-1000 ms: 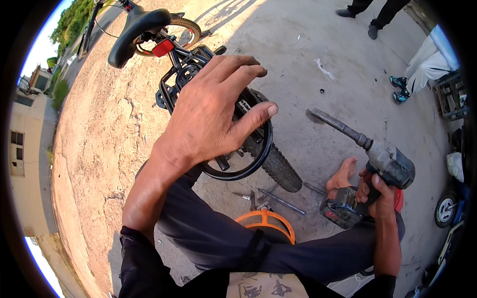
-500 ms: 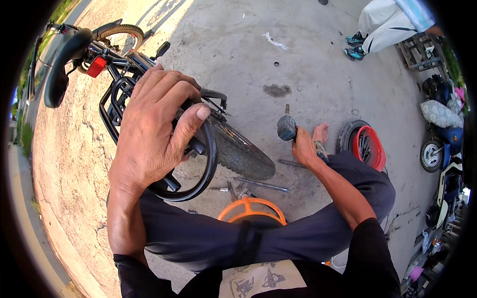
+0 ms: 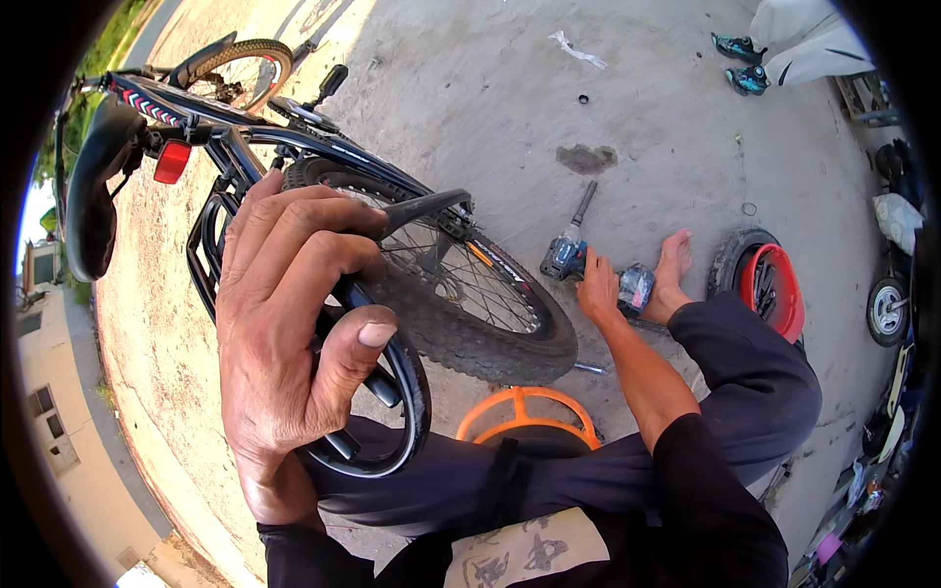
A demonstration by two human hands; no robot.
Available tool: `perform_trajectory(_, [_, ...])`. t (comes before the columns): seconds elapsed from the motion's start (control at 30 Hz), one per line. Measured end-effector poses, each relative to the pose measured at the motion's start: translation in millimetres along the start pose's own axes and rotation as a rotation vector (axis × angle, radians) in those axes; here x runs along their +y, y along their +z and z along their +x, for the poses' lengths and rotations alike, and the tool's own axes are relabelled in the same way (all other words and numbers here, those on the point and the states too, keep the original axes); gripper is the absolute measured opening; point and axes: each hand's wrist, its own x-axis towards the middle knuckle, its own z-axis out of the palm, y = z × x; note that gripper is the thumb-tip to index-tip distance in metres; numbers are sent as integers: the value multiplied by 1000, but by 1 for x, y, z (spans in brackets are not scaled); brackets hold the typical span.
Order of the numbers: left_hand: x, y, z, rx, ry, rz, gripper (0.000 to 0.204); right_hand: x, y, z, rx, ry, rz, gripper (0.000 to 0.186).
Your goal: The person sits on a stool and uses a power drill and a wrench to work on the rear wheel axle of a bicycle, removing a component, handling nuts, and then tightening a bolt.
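My left hand (image 3: 294,323) curls over the bicycle's black rear rack (image 3: 419,412), whose looped tube runs below my fingers. The rear wheel (image 3: 500,358) lies tilted just beyond, under the frame, with the black saddle (image 3: 90,206) and red reflector (image 3: 172,162) to the left. My right hand (image 3: 599,292) is closed on a cordless impact driver (image 3: 564,255), low by the ground right of that wheel; its long socket extension (image 3: 588,201) points away from me and its battery sits beside my bare foot (image 3: 671,274).
An orange ring-shaped object (image 3: 520,397) sits between my legs, near a metal bar (image 3: 588,368). A red basin (image 3: 794,304) of tools rests by a tyre at right. A person's legs (image 3: 814,44) stand at upper right; a scooter wheel (image 3: 887,312) and clutter line the right side.
My right hand has lowered the driver from a raised position toward the ground. My left fingers have curled onto the rack, and more of the tilted rear wheel shows.
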Motion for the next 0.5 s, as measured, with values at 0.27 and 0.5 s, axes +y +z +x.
perform_trajectory(0.27, [-4, -2, -5, -12, -1, 9, 60, -62, -63, 7, -103, -171, 542, 53])
perform_trajectory(0.5, [-7, -6, -9, -17, -66, -47, 67, -110, -46, -13, -372, -539, 597, 48])
